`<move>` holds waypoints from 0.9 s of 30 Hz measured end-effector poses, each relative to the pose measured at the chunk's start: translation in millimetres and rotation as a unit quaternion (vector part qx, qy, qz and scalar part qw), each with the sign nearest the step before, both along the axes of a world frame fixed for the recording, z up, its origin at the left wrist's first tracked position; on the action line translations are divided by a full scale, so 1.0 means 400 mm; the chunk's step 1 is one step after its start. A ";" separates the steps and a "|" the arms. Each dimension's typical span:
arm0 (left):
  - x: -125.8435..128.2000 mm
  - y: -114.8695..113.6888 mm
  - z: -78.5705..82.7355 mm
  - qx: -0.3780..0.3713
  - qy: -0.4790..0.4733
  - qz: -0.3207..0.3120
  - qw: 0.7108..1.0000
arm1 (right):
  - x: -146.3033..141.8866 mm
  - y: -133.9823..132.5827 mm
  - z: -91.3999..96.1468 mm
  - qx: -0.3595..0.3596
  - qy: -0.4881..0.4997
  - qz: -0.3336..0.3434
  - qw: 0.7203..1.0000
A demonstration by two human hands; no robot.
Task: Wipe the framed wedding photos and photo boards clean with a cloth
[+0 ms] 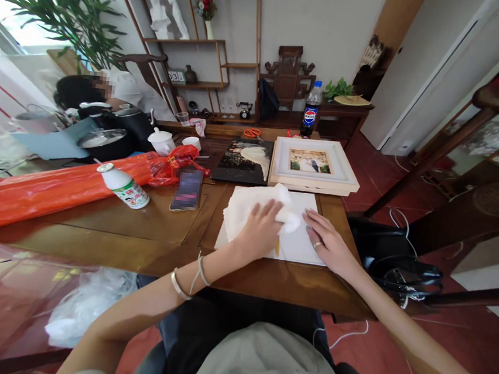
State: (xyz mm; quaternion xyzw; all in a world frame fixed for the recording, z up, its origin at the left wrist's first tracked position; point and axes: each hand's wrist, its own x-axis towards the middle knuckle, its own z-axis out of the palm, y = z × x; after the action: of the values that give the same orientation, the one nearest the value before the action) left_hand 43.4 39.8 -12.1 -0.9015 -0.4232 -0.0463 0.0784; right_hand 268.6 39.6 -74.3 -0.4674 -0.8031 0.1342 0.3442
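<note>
Orange-red plastic wraps a long bundle (68, 190) at your left; just beside it, a white bottle with a green label (125, 187) could topple if your elbow swings wide. Next, your left hand (262, 223) spreads its fingers over a crumpled white cloth (245, 210) on a flat white rectangular panel (300, 252); whether they pinch it, I can't tell. Your right hand (326, 244) lies with fingers extended on the panel's right side, gripping nothing visible. Uneven pressure could skid the panel across the brown wooden bench (94, 240).
</note>
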 end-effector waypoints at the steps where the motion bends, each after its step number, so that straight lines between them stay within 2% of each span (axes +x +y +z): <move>1: 0.001 -0.014 -0.007 0.008 0.002 -0.005 1.000 | -0.001 -0.001 0.001 0.001 0.003 0.000 1.000; 7: 0.014 -0.172 -0.026 0.045 0.004 -0.103 0.994 | -0.005 -0.013 0.013 -0.009 0.003 -0.008 1.000; 10: 0.004 -0.198 -0.017 0.026 -0.016 -0.128 0.991 | -0.007 -0.014 0.020 -0.006 -0.008 -0.007 1.000; 13: -0.023 -0.147 -0.005 -0.022 -0.021 -0.083 0.996 | -0.010 -0.005 0.027 -0.004 -0.014 -0.015 1.000; 17: -0.090 -0.008 0.001 -0.081 -0.020 -0.018 0.996 | -0.015 0.014 0.032 0.009 -0.011 -0.029 0.999; 19: -0.125 0.049 -0.005 -0.078 -0.022 -0.006 0.997 | -0.016 0.019 0.030 0.009 -0.014 -0.026 1.000; 21: -0.147 0.070 -0.014 -0.062 -0.019 -0.004 0.998 | -0.017 0.022 0.025 0.001 -0.018 -0.020 1.000; 24: -0.149 0.015 -0.031 -0.053 -0.017 -0.021 0.998 | -0.016 0.022 0.019 -0.006 -0.013 -0.016 1.000; 27: -0.131 -0.108 -0.045 -0.040 -0.036 -0.047 0.997 | -0.012 0.023 0.019 -0.010 0.000 -0.026 1.000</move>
State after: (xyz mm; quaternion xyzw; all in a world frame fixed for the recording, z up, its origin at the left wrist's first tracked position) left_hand -9.1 -3.3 -30.1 -0.9206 -0.3842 -0.0655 0.0246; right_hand 263.8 48.8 -66.8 -0.4911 -0.7897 0.1328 0.3428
